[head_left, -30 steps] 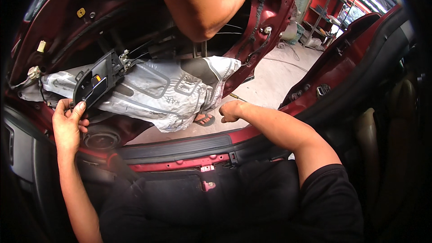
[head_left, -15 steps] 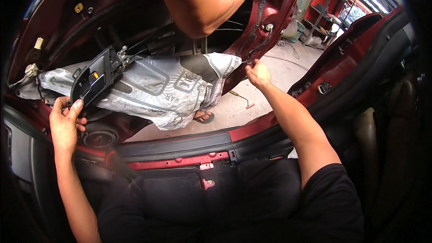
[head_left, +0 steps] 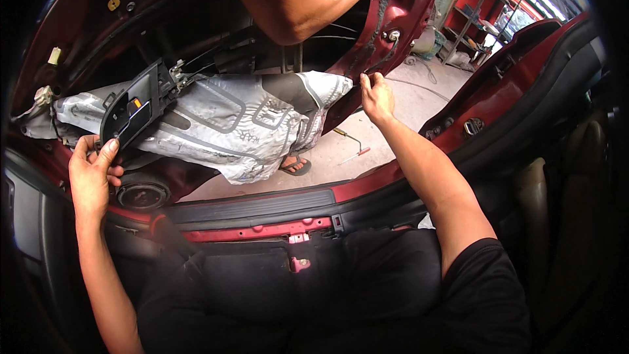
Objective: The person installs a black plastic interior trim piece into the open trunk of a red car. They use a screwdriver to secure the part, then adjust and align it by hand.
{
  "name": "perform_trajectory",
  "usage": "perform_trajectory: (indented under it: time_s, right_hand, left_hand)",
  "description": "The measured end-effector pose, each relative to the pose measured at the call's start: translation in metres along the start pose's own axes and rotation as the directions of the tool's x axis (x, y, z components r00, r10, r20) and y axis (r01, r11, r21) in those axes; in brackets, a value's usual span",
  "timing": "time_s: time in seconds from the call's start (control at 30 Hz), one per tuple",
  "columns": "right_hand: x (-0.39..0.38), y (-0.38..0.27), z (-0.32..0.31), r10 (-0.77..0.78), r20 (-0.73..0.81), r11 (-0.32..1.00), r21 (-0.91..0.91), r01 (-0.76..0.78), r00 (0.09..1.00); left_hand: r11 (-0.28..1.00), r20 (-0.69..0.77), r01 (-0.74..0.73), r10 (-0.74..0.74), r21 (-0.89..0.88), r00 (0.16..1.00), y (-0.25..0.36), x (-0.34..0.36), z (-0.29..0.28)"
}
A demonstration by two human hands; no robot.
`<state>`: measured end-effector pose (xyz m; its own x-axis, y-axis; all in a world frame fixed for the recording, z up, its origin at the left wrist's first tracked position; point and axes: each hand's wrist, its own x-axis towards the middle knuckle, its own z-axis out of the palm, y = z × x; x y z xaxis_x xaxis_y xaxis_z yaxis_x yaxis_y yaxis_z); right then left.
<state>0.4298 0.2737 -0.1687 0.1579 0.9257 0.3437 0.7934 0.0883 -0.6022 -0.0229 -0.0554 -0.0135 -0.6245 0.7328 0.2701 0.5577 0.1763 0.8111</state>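
Note:
My left hand [head_left: 92,174] pinches the lower end of a black car door handle trim [head_left: 134,106] between thumb and fingers. This trim, with its inner lever and orange mark, is tilted across a silver-grey patterned sheet [head_left: 216,124]. My right hand [head_left: 378,98] is raised at the edge of the dark red car door [head_left: 400,10], just right of the sheet's corner. Two of its digits point up, spread apart, and its fingertips seem to touch the door edge. Whatever lies behind them is hidden. Cables and a metal latch piece [head_left: 177,72] lie by the trim's upper end.
Another person's bent arm [head_left: 295,0] reaches into the door from above; a sandalled foot [head_left: 296,165] shows below. A hand tool [head_left: 354,144] lies on the floor. A round speaker [head_left: 143,193] sits low in the door. The door sill [head_left: 262,208] runs before me; shelves [head_left: 472,19] stand behind.
My right hand has shifted slightly upward and its digits have lifted and spread. My left hand keeps its grip on the trim. The other person's arm stays nearly still.

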Motion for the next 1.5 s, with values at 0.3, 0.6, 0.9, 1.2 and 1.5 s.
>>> perform_trajectory:
  time_s: [0.3,0.6,0.9,1.2,1.5]
  right_hand:
    - [0.004,0.004,0.012,0.023,-0.011,0.998,0.055,-0.022,1.000]
    - [-0.008,0.035,0.010,-0.073,0.204,0.993,-0.071,0.089,0.976]
    - [-0.032,0.032,0.030,0.250,0.886,0.809,-0.413,0.419,0.391]
    - [-0.013,0.047,0.036,-0.057,0.823,0.786,-0.312,0.534,0.565]
    - [-0.019,0.040,0.028,0.081,0.870,0.751,-0.374,0.544,0.486]
  left_hand:
    - [1.000,0.004,-0.008,0.008,-0.002,1.000,0.004,-0.002,0.002]
    - [1.000,0.019,-0.015,0.015,0.009,1.000,-0.001,0.001,-0.001]
    - [1.000,0.013,-0.003,0.003,0.008,1.000,-0.002,0.001,-0.001]
    - [1.000,0.016,-0.013,0.012,0.026,1.000,0.001,0.001,0.001]
    - [1.000,0.008,-0.014,0.014,0.022,1.000,-0.001,0.001,0.000]
